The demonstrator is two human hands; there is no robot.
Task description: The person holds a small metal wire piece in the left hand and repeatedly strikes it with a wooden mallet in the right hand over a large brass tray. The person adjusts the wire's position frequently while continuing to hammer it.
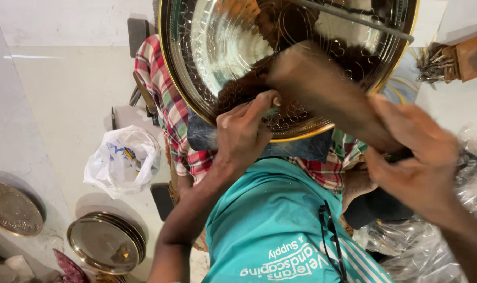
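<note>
While my left hand (243, 133) pinches a small tool against the tray (223, 47) on my lap, my right hand (416, 157) grips a blurred mallet (327, 94). Engraved loops cover part of the tray; much, I judge, remains plain.

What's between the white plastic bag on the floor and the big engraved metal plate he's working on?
In the head view, a red checked cloth lies between the white plastic bag and the engraved plate.

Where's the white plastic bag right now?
In the head view, the white plastic bag lies on the floor at the left, just above the stack of metal plates and left of the checked cloth.
</note>
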